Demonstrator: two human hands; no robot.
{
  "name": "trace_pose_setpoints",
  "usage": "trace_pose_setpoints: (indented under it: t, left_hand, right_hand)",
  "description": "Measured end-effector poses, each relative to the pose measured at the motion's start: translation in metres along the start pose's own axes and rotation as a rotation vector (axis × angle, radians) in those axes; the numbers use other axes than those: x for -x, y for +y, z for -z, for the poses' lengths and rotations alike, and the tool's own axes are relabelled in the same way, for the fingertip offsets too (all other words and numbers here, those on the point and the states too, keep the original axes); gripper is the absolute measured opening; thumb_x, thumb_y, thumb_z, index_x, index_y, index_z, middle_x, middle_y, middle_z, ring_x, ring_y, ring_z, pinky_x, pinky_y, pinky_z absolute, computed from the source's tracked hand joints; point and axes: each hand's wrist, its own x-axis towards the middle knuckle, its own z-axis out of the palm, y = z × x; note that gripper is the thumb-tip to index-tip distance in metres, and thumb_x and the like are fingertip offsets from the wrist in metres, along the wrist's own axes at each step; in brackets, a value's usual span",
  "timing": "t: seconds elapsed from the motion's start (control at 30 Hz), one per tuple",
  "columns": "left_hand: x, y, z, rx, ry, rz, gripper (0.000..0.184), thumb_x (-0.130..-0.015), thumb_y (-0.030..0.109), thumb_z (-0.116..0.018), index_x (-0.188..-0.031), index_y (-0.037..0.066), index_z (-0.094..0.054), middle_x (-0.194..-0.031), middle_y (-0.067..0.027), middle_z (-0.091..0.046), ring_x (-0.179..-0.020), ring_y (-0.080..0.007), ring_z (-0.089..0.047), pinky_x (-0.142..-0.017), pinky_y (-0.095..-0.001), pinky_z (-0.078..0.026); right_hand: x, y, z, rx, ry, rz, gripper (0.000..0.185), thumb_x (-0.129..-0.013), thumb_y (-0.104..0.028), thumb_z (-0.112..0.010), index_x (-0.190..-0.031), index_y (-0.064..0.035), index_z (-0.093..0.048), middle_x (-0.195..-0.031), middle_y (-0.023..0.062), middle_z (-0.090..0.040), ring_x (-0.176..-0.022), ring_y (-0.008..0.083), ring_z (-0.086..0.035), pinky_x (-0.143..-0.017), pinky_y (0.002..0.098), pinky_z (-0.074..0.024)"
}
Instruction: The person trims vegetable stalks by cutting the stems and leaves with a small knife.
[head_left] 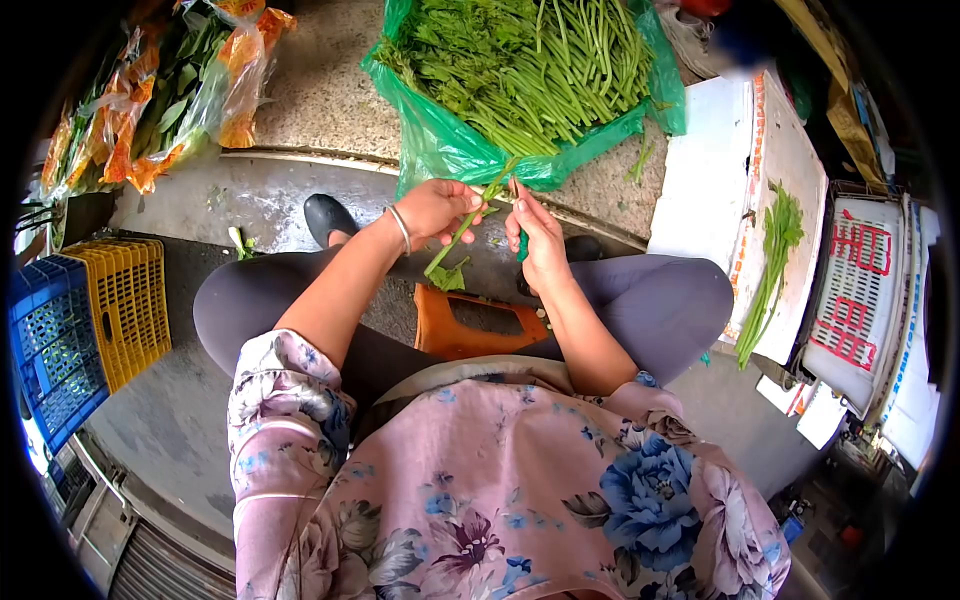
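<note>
My left hand [443, 210], with a bracelet at the wrist, is closed on a green leafy stem [462, 234]. The stem slants from the edge of the bag down to a leaf hanging over my lap. Beside it, my right hand [541, 240] grips a small knife [522, 246] with a green handle. Its thin blade points up close to the stem's upper part; whether it touches cannot be made out. Just beyond both hands lies a large heap of leafy green stalks [530, 75] in an open green plastic bag [440, 135].
Plastic-wrapped leafy greens [185, 85] lie at the far left, above yellow [130, 310] and blue crates [60, 335]. To the right, a bunch of stalks [770, 265] rests on a white foam box [745, 215]. An orange stool [450, 325] shows between my legs.
</note>
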Motion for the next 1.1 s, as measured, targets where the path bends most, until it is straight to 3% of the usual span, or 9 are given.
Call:
trace_pose_setpoints:
  t: [0.17, 0.3, 0.33, 0.43, 0.47, 0.6, 0.7, 0.9, 1.1]
  left_hand:
    - [0.001, 0.0, 0.005, -0.22, -0.084, 0.044, 0.02, -0.087, 0.023, -0.049, -0.09, 0.004, -0.055, -0.075, -0.0005, -0.057, -0.053, -0.0089, -0.056, -0.039, -0.0178, -0.036]
    - [0.002, 0.005, 0.015, -0.202, -0.12, 0.092, 0.019, -0.088, 0.022, -0.048, -0.092, 0.004, -0.053, -0.078, -0.0017, -0.057, -0.058, -0.0101, -0.058, -0.042, -0.0179, -0.038]
    - [0.001, 0.006, 0.015, -0.056, -0.04, 0.041, 0.018, -0.088, 0.021, -0.047, -0.093, 0.004, -0.052, -0.08, -0.0027, -0.057, -0.062, -0.0118, -0.059, -0.045, -0.0186, -0.04]
    - [-0.002, 0.005, 0.017, 0.245, 0.135, -0.063, 0.017, -0.09, 0.018, -0.043, -0.098, 0.003, -0.046, -0.087, -0.0063, -0.055, -0.076, -0.0188, -0.06, -0.056, -0.0229, -0.047]
    - [-0.004, 0.006, 0.016, 0.29, 0.172, -0.079, 0.017, -0.09, 0.017, -0.042, -0.098, 0.003, -0.046, -0.088, -0.0065, -0.055, -0.078, -0.0191, -0.06, -0.057, -0.0229, -0.048]
    - [-0.01, 0.007, 0.011, 0.434, 0.236, -0.162, 0.016, -0.091, 0.015, -0.039, -0.096, 0.001, -0.044, -0.089, -0.009, -0.052, -0.079, -0.0225, -0.059, -0.061, -0.0271, -0.051]
    - [-0.017, 0.008, 0.011, 0.535, 0.302, -0.202, 0.016, -0.091, 0.014, -0.037, -0.093, -0.002, -0.042, -0.087, -0.0104, -0.05, -0.078, -0.0244, -0.058, -0.062, -0.0291, -0.052]
    - [-0.023, 0.006, 0.004, 0.725, 0.534, -0.282, 0.015, -0.09, 0.01, -0.034, -0.089, -0.004, -0.038, -0.083, -0.012, -0.047, -0.072, -0.0256, -0.058, -0.061, -0.0324, -0.054]
    - [-0.021, 0.003, -0.015, 0.647, 0.645, -0.392, 0.013, -0.091, 0.011, -0.033, -0.091, -0.002, -0.033, -0.082, -0.0116, -0.046, -0.069, -0.0257, -0.059, -0.06, -0.0329, -0.054]
  right_hand:
    - [-0.009, -0.009, 0.005, 0.076, -0.1, -0.06, 0.032, -0.087, -0.028, -0.05, -0.113, -0.01, -0.054, -0.062, -0.0066, -0.039, -0.052, 0.0035, -0.033, -0.047, 0.0168, -0.0263]
    - [-0.004, 0.006, 0.029, 0.219, 0.013, -0.333, 0.036, -0.086, -0.033, -0.051, -0.111, -0.0077, -0.053, -0.06, -0.0054, -0.038, -0.048, 0.0041, -0.033, -0.041, 0.0173, -0.0258]
    - [-0.005, 0.008, 0.03, 0.369, 0.091, -0.449, 0.037, -0.085, -0.035, -0.052, -0.109, -0.006, -0.053, -0.061, -0.0044, -0.041, -0.046, 0.004, -0.034, -0.039, 0.0171, -0.0254]
    - [0.001, -0.007, 0.007, 0.436, 0.076, -0.45, 0.041, -0.083, -0.038, -0.055, -0.102, -0.0013, -0.054, -0.065, 0.0005, -0.05, -0.047, 0.004, -0.039, -0.037, 0.0162, -0.0261]
    - [0.0, -0.006, 0.003, 0.392, 0.059, -0.361, 0.046, -0.081, -0.04, -0.057, -0.098, 0.0028, -0.053, -0.072, 0.0063, -0.055, -0.049, 0.0047, -0.044, -0.038, 0.015, -0.0279]
    - [0.0, -0.007, -0.014, 0.182, -0.102, -0.196, 0.048, -0.083, -0.041, -0.053, -0.1, 0.0039, -0.052, -0.072, 0.0075, -0.055, -0.05, 0.0056, -0.045, -0.038, 0.0159, -0.028]
    - [0.004, -0.007, -0.019, 0.086, -0.043, -0.172, 0.052, -0.084, -0.045, -0.048, -0.104, 0.0035, -0.052, -0.072, 0.0068, -0.055, -0.05, 0.0052, -0.044, -0.038, 0.0166, -0.0285]
    - [0.023, 0.009, -0.03, -0.529, -0.075, -0.391, 0.053, -0.084, -0.044, -0.049, -0.118, -0.005, -0.039, -0.066, -0.0011, -0.045, -0.049, 0.0082, -0.038, -0.044, 0.0216, -0.0295]
    - [0.014, 0.02, -0.028, -0.548, 0.039, -0.423, 0.039, -0.083, -0.043, -0.051, -0.11, -0.0168, -0.043, -0.056, -0.0063, -0.036, -0.047, 0.0072, -0.033, -0.043, 0.0213, -0.0268]
